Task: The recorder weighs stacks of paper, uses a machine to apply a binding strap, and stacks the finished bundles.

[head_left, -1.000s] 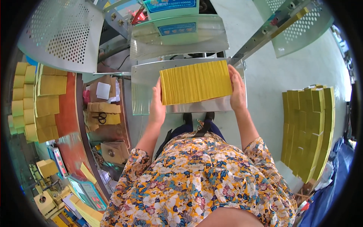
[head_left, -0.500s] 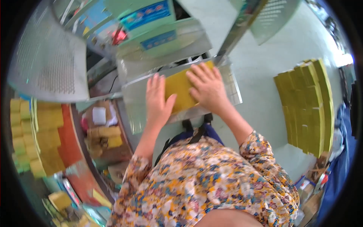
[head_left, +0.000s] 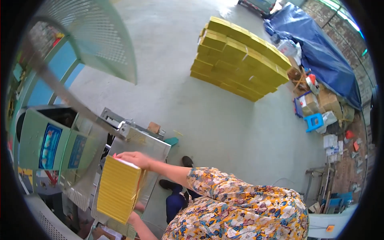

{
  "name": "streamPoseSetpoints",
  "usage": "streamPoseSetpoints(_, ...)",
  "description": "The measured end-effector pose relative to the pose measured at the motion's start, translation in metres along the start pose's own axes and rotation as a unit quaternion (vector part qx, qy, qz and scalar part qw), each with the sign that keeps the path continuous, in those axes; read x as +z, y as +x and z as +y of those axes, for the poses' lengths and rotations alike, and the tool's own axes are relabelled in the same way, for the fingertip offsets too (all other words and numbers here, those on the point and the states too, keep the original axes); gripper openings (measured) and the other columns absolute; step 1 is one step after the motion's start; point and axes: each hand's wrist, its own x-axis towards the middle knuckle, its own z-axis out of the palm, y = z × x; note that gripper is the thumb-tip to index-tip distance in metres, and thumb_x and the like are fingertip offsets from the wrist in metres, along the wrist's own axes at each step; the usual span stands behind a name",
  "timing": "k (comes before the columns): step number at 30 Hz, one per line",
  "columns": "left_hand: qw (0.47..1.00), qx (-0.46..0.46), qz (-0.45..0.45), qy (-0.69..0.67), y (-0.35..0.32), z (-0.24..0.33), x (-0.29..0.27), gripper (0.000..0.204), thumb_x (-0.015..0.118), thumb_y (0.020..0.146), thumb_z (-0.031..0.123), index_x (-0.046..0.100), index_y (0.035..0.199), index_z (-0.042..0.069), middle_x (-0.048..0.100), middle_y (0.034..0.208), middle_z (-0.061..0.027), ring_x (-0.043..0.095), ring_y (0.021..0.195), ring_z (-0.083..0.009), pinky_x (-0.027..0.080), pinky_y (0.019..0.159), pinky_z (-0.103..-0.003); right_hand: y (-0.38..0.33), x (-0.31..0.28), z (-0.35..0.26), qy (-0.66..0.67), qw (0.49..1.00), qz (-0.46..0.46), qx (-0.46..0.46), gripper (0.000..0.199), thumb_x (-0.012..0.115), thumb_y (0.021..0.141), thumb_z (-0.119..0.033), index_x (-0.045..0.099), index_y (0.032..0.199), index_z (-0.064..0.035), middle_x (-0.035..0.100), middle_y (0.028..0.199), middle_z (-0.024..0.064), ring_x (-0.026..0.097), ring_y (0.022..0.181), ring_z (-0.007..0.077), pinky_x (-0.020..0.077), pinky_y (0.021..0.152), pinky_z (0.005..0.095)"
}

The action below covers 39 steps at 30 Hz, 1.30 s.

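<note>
A thick bundle of yellow paper [head_left: 120, 188], its ridged layers facing up, is held between my two hands over the metal table of the machine. My right hand [head_left: 135, 159] grips its far end, with the fingers over the edge. At the near end my left hand [head_left: 135, 216] is partly hidden behind the bundle, its thumb and heel showing along the side. Beneath the bundle lies the bare metal tabletop [head_left: 154, 148].
The green machine [head_left: 34, 140] stands on the left, with a perforated guard [head_left: 104, 44] above it. A large stack of yellow bundles [head_left: 240, 60] stands on the floor ahead. A blue stool [head_left: 314, 122], cardboard boxes [head_left: 330, 100] and a blue tarp [head_left: 320, 52] line the right side.
My view has swung to the right, toward the yellow stack. My hands, which lay flat on the yellow paper on the table, now hold a thick bundle raised by its ends.
</note>
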Motion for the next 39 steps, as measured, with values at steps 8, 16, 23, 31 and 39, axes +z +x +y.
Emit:
streamPoseSetpoints(8, 0.982, 0.002, -0.185, 0.034, 0.017, 0.072, 0.172, 0.061, 0.035, 0.101, 0.047, 0.035, 0.144, 0.003, 0.042, 0.143, -0.0112, 0.039, 0.131, -0.0221, 0.031, 0.108, -0.037, -0.113, -0.107, -0.016, 0.106, 0.992, 0.063, 0.01, 0.046, 0.045, 0.101, -0.036, 0.053, 0.134, -0.0049, 0.053, 0.135, 0.0052, 0.046, 0.124, 0.0138, 0.034, 0.106, 0.0301)
streamPoseSetpoints(16, 0.92, 0.028, -0.381, 0.09, -0.058, 0.17, 0.481, 0.062, 0.036, 0.101, 0.049, 0.037, 0.144, 0.004, 0.045, 0.141, -0.0098, 0.043, 0.128, -0.0221, 0.034, 0.106, -0.036, -0.328, -0.296, -0.04, 0.455, 0.867, 0.186, 0.076, 0.043, 0.045, 0.101, -0.033, 0.051, 0.135, -0.0078, 0.056, 0.132, 0.0057, 0.056, 0.117, 0.0172, 0.0461, 0.097, 0.0358)
streamPoseSetpoints(23, 0.89, -0.017, -0.438, 0.129, -0.144, 0.231, 0.645, 0.063, 0.037, 0.1, 0.051, 0.038, 0.143, 0.005, 0.047, 0.139, -0.0086, 0.046, 0.126, -0.0221, 0.036, 0.105, -0.036, -0.435, -0.439, -0.057, 0.393, 0.869, 0.284, 0.099, 0.055, 0.05, 0.096, -0.047, 0.052, 0.133, -0.0068, 0.057, 0.131, 0.0075, 0.059, 0.113, 0.0194, 0.0503, 0.092, 0.039)
streamPoseSetpoints(31, 0.908, -0.036, -0.413, 0.066, -0.072, 0.252, 0.737, 0.067, 0.031, 0.1, 0.058, 0.039, 0.143, 0.008, 0.05, 0.137, -0.0086, 0.049, 0.124, -0.0222, 0.04, 0.102, -0.037, -0.407, -0.553, -0.146, 0.295, 0.887, 0.328, 0.139, 0.064, 0.042, 0.094, -0.06, 0.048, 0.137, -0.0137, 0.055, 0.133, 0.0051, 0.054, 0.118, 0.021, 0.0455, 0.094, 0.0414)
streamPoseSetpoints(39, 0.894, -0.189, -0.406, 0.011, 0.036, 0.327, 0.878, 0.07, 0.03, 0.099, 0.059, 0.037, 0.146, 0.007, 0.042, 0.145, -0.0104, 0.042, 0.131, -0.0224, 0.034, 0.108, -0.038, -0.293, -0.704, -0.198, 0.198, 0.909, 0.337, 0.143, 0.07, 0.038, 0.094, -0.065, 0.047, 0.138, -0.0123, 0.056, 0.132, 0.0062, 0.056, 0.115, 0.0203, 0.0457, 0.093, 0.0398)
